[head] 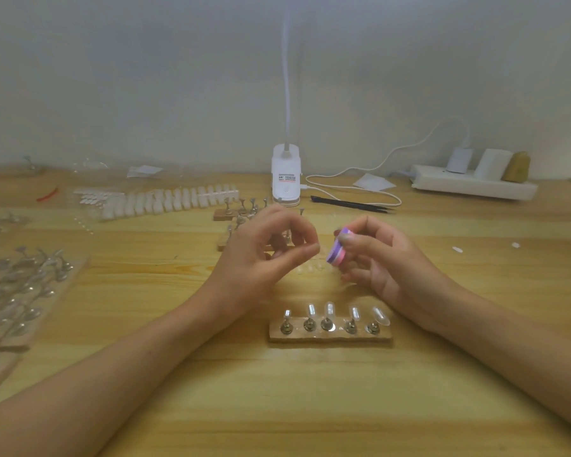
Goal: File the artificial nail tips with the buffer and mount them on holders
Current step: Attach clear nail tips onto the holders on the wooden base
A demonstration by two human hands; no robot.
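Step in hand, judged from posture: filing. The right hand grips the buffer, a purple-and-pink block, between thumb and fingers, with its end turned toward the left hand. The left hand's fingers are curled, with thumb and forefinger drawn together just beside the buffer. Whether a tip is pinched there cannot be told; it would be small and clear. Loose nail tips lie on the table below the gap between the hands. A holder strip lies on the person's side of both hands, between the wrists, each of its five stands carrying a mounted tip. Further holders stand beyond the left hand and appear bare. The next move probably calls for light, steady strokes of a tip edge on the buffer face, then a bare holder, since the near strip looks full.
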